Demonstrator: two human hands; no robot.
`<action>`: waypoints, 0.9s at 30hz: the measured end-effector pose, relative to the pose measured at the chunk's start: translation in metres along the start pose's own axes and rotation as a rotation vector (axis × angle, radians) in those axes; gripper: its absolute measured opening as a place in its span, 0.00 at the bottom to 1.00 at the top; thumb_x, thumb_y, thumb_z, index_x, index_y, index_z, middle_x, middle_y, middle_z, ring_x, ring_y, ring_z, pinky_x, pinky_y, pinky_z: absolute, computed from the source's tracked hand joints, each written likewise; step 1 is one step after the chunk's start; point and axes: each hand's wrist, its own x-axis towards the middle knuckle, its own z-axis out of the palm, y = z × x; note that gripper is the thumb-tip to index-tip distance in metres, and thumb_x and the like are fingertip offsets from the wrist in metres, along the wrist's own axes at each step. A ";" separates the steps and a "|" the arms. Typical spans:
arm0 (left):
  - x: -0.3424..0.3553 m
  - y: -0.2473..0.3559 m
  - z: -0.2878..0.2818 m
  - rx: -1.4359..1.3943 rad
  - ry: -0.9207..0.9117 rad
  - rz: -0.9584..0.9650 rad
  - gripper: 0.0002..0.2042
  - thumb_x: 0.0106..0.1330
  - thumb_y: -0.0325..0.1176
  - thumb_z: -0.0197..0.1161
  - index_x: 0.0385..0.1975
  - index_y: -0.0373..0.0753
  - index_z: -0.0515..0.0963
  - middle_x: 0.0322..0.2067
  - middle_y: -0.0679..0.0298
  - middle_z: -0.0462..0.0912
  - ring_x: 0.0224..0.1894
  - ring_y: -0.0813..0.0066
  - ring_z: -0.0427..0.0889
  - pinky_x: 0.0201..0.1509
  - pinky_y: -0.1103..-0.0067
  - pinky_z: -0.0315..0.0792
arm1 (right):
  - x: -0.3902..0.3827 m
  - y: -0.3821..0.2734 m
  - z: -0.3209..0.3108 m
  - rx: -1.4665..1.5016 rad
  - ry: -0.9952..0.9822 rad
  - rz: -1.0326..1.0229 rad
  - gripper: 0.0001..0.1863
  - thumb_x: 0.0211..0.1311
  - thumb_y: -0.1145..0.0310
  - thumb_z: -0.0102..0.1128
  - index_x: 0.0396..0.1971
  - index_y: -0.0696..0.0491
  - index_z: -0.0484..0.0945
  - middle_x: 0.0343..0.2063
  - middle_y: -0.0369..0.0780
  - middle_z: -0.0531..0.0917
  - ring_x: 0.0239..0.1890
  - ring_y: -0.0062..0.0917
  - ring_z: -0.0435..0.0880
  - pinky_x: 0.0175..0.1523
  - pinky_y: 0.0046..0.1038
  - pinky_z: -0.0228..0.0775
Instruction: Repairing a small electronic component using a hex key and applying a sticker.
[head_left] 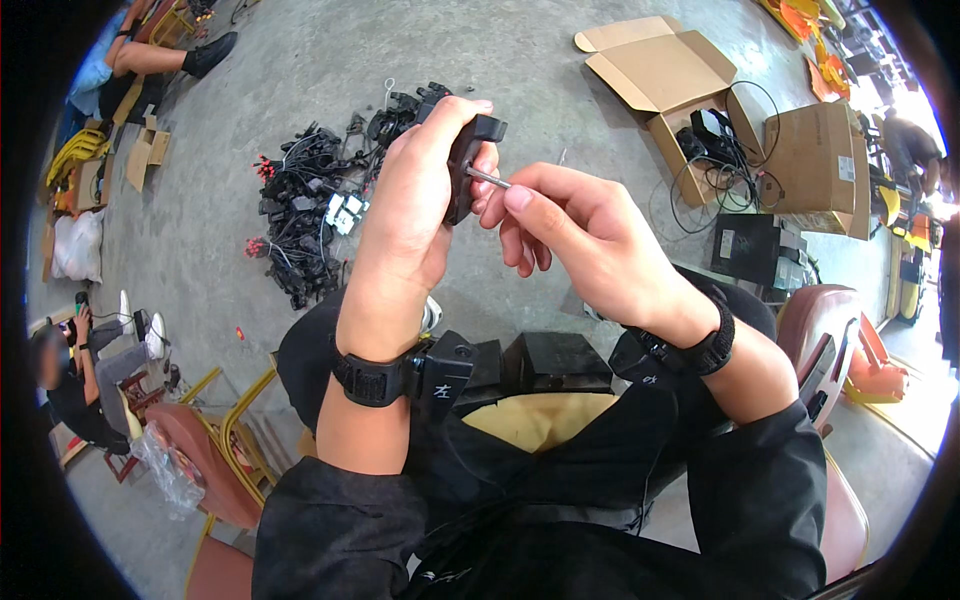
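Note:
Above my lap, my left hand [412, 195] is closed around a black plastic part [461, 165], a long narrow piece with a blocky upper end. My right hand [580, 230] pinches a thin metal rod [489, 178], like a screwdriver shaft, between thumb and index finger. The rod's far tip meets the side of the black part near its middle. Any handle on the rod is hidden by my right hand. My left fingers pass behind the part and cover some of it.
Past my left hand lies a floor heap of black cabled devices [300, 190]. An open cardboard box [690, 170] holding black devices stands at far right beside a closed carton [812, 165]. A chair [205, 470] is at left. Two people sit along the left side.

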 end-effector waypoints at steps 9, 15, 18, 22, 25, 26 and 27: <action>0.000 -0.002 0.003 0.055 0.011 0.030 0.17 0.64 0.45 0.59 0.18 0.42 0.71 0.16 0.69 0.70 0.18 0.81 0.67 0.26 0.82 0.61 | -0.001 0.012 0.002 -0.657 0.184 -0.388 0.13 0.74 0.65 0.48 0.38 0.58 0.78 0.25 0.32 0.80 0.28 0.15 0.77 0.35 0.20 0.69; 0.000 -0.002 0.001 0.016 0.021 0.009 0.16 0.63 0.45 0.59 0.18 0.42 0.71 0.16 0.69 0.71 0.18 0.81 0.67 0.26 0.82 0.62 | 0.000 0.010 0.004 -0.073 0.046 -0.065 0.13 0.74 0.65 0.47 0.38 0.58 0.78 0.24 0.33 0.79 0.26 0.17 0.77 0.33 0.21 0.69; 0.001 -0.002 0.001 0.012 0.004 0.021 0.16 0.63 0.44 0.59 0.18 0.42 0.71 0.16 0.69 0.71 0.18 0.81 0.67 0.25 0.82 0.62 | -0.001 0.002 -0.003 0.096 -0.034 0.039 0.15 0.75 0.63 0.45 0.37 0.58 0.78 0.23 0.33 0.79 0.25 0.16 0.77 0.31 0.20 0.67; 0.000 -0.001 0.001 0.005 0.021 -0.007 0.16 0.63 0.44 0.59 0.18 0.42 0.71 0.16 0.69 0.71 0.18 0.81 0.68 0.25 0.82 0.62 | -0.001 0.000 0.000 0.074 -0.022 0.086 0.17 0.75 0.62 0.44 0.37 0.57 0.79 0.22 0.33 0.79 0.25 0.15 0.76 0.31 0.18 0.66; 0.000 -0.002 0.001 -0.014 0.021 -0.001 0.15 0.63 0.44 0.59 0.19 0.42 0.71 0.16 0.69 0.71 0.18 0.81 0.68 0.25 0.82 0.62 | 0.000 0.000 0.000 0.065 -0.035 0.094 0.17 0.75 0.62 0.44 0.37 0.58 0.79 0.21 0.34 0.78 0.25 0.15 0.77 0.31 0.19 0.66; 0.000 -0.002 0.001 -0.020 0.018 0.004 0.15 0.63 0.44 0.59 0.20 0.42 0.71 0.16 0.69 0.71 0.18 0.81 0.68 0.25 0.82 0.62 | 0.001 0.000 -0.002 0.096 -0.055 0.111 0.17 0.75 0.61 0.44 0.37 0.58 0.78 0.21 0.34 0.79 0.25 0.15 0.77 0.31 0.19 0.66; 0.000 -0.003 0.001 -0.023 0.016 0.014 0.15 0.64 0.43 0.59 0.20 0.42 0.72 0.16 0.69 0.71 0.18 0.81 0.68 0.25 0.82 0.62 | 0.002 -0.001 -0.004 0.121 -0.070 0.137 0.17 0.75 0.61 0.44 0.38 0.58 0.78 0.21 0.34 0.79 0.24 0.15 0.77 0.30 0.19 0.66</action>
